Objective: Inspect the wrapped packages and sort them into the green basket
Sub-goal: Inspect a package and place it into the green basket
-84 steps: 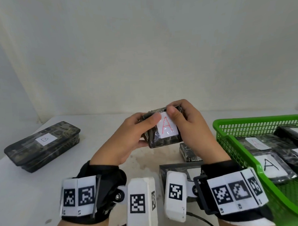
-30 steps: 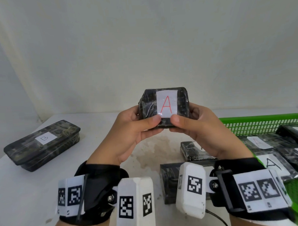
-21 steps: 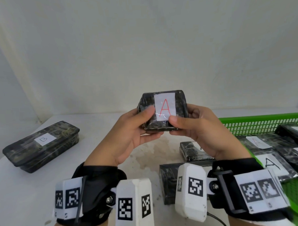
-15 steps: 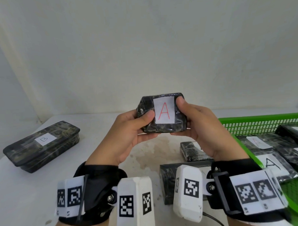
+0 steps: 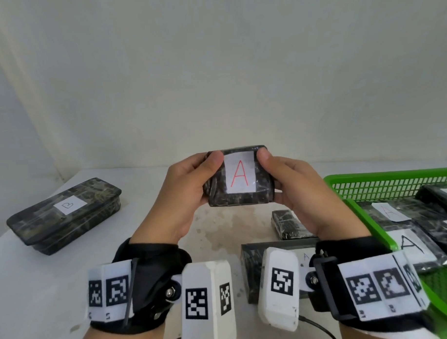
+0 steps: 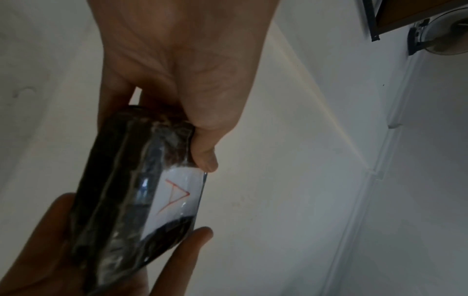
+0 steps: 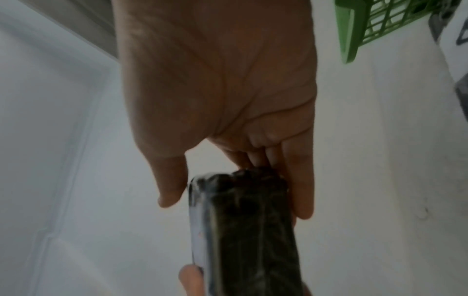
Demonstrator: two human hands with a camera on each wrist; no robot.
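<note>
A small package (image 5: 239, 180) in dark marbled wrap, with a white label bearing a red "A", is held up above the table, label toward me. My left hand (image 5: 204, 172) grips its left end and my right hand (image 5: 275, 170) its right end, each thumb on the front near a top corner of the label. The fingers behind it are hidden. In the left wrist view the package (image 6: 131, 200) shows edge-on with its label. The right wrist view shows the package (image 7: 248, 230) between thumb and fingers. The green basket (image 5: 385, 176) stands at the right with several "A" packages (image 5: 410, 246) inside.
A long dark package labelled "B" (image 5: 64, 215) lies at the far left of the white table (image 5: 57, 289). A small dark package (image 5: 287, 224) and a larger one (image 5: 253, 264) lie on the table under my right wrist, beside the basket. A wall rises behind the table.
The package has come down a little. Both thumbs have shifted from the lower edge of its front to the upper corners beside the label. Both hands have kept hold of it.
</note>
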